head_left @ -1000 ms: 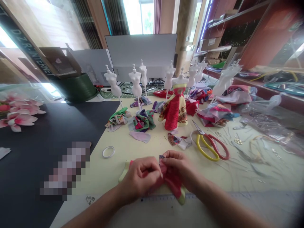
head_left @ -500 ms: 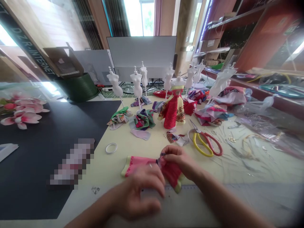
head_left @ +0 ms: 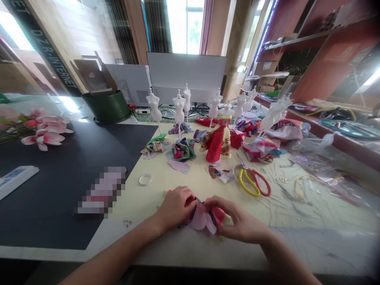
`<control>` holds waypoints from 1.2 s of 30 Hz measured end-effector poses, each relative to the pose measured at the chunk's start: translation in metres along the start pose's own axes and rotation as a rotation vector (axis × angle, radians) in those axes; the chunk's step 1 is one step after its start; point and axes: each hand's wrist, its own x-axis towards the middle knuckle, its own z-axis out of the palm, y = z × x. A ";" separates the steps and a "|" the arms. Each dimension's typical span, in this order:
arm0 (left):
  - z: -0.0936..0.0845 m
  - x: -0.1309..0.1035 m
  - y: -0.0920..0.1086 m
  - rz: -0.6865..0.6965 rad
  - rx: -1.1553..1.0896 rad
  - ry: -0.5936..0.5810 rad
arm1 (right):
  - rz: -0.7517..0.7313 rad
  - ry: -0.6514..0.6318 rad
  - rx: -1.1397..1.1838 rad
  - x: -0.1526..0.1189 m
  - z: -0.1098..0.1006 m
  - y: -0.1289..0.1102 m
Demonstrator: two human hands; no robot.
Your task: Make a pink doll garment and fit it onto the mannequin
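A small doll's garment lies on the pale table between my hands, pale lilac cloth showing in its middle. Red-pink cloth with yellow-green trim peeks out at both sides; much of it is covered by my fingers. My left hand is closed on the garment's left part, its fingertips curled at the dark edge of the lilac cloth. From the right, my right hand holds the other side, index finger at the top edge and thumb lower down. Just beyond are scissors with one yellow and one red handle.
White doll-size mannequins stand at the back among cloth bundles. One wears a red and yellow dress. A white ring lies left, beside a black mat. Clear plastic bags and thin loose strips lie right.
My left hand has come down from above the garment and taken hold of it. The garment's lilac cloth now faces up between both hands. The camera view has shifted slightly.
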 end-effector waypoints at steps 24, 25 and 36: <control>-0.003 -0.007 0.007 -0.007 0.053 -0.011 | 0.239 0.335 -0.390 -0.008 0.021 0.000; -0.001 -0.006 0.009 -0.009 0.094 -0.009 | 0.240 0.347 -0.464 -0.004 0.025 -0.003; 0.006 0.002 0.011 -0.040 0.167 -0.023 | 0.305 0.249 -0.775 0.020 0.039 0.004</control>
